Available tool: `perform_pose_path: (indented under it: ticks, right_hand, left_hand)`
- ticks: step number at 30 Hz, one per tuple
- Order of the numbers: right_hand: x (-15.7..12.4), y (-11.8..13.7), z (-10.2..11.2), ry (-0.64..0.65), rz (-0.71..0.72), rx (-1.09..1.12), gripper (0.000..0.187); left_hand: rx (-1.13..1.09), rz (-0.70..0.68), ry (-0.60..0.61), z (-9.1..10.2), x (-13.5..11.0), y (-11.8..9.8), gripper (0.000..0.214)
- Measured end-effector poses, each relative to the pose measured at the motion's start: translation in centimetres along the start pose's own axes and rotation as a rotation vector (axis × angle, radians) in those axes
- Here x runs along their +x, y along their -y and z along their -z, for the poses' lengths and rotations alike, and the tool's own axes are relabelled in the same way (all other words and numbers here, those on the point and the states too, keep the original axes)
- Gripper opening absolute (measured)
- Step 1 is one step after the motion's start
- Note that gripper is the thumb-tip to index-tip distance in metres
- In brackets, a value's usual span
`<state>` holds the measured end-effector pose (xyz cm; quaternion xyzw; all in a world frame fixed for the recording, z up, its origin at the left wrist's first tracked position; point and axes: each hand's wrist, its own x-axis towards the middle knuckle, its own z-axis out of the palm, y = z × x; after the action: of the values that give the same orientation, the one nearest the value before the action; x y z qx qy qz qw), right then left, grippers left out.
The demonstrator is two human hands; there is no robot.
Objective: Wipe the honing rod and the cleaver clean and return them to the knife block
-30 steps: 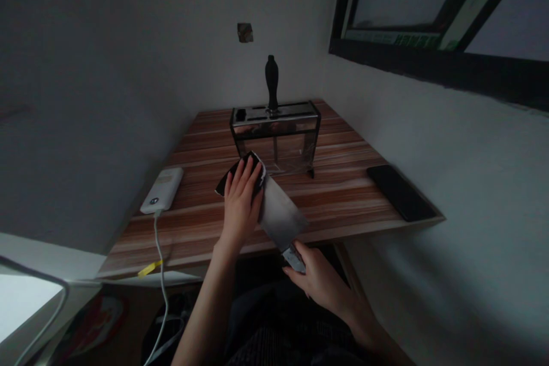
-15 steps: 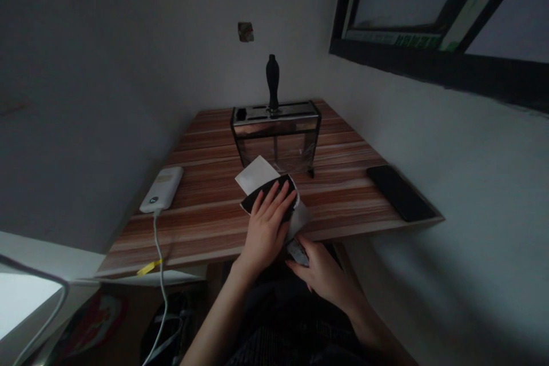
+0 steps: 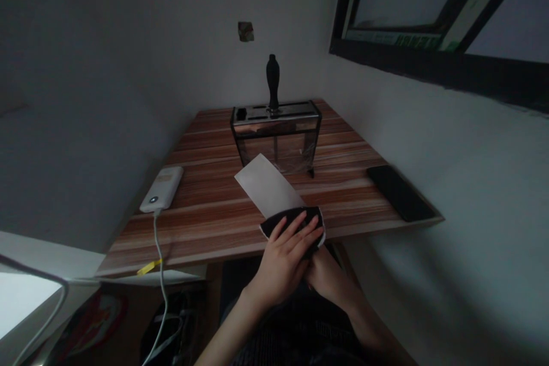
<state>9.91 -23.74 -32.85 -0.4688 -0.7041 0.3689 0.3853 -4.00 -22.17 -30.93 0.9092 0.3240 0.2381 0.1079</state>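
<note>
A cleaver [image 3: 268, 183] with a broad, pale rectangular blade points away from me and to the left, above the table's front edge. My left hand [image 3: 285, 257] presses a piece of black sandpaper [image 3: 274, 223] with pale torn edges onto the blade near the handle. Its fingers lie close together across the paper. Below and to the right, my right hand [image 3: 328, 277] is closed round the cleaver's handle, which the left hand and the sandpaper now cover.
A knife block [image 3: 277, 126] with clear sides and one black-handled tool stands behind the blade on the wood-grain table [image 3: 206, 183]. To the left lies a white power bank [image 3: 163, 189] with a cable; to the right, a black phone [image 3: 401, 191]. Walls close in both sides.
My left hand has slid the sandpaper down the blade, toward me and to the right, baring more of the blade. The cleaver and my right hand have hardly moved.
</note>
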Motion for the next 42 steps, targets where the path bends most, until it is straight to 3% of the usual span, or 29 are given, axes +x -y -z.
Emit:
perform_pose_path:
  ticks: [8,14,20,27,33,42]
  right_hand:
    - [0.1,0.1,-0.2,0.044,-0.044,0.023,0.045]
    - [0.1,0.5,-0.4,0.07,-0.165,0.015,0.025]
    - [0.2,0.7,-0.7,0.073,-0.204,-0.034,0.027]
    - [-0.2,1.3,-0.6,0.128,-0.308,-0.118,0.011]
    - [-0.7,0.7,-0.5,0.153,-0.355,-0.129,0.009]
    - [-0.6,0.2,-0.8,0.146,-0.322,-0.151,0.015]
  left_hand:
    - [0.0,0.017,0.025,0.3,-0.1,0.2,0.06]
    - [0.04,0.082,-0.057,0.4,0.2,1.0,0.06]
    - [0.058,0.173,-0.139,1.6,0.9,3.1,0.055]
    - [0.12,0.24,-0.261,3.3,2.2,6.7,0.049]
    - [0.147,0.244,-0.283,4.2,3.4,9.2,0.047]
    - [0.228,0.253,-0.349,4.8,3.7,8.8,0.048]
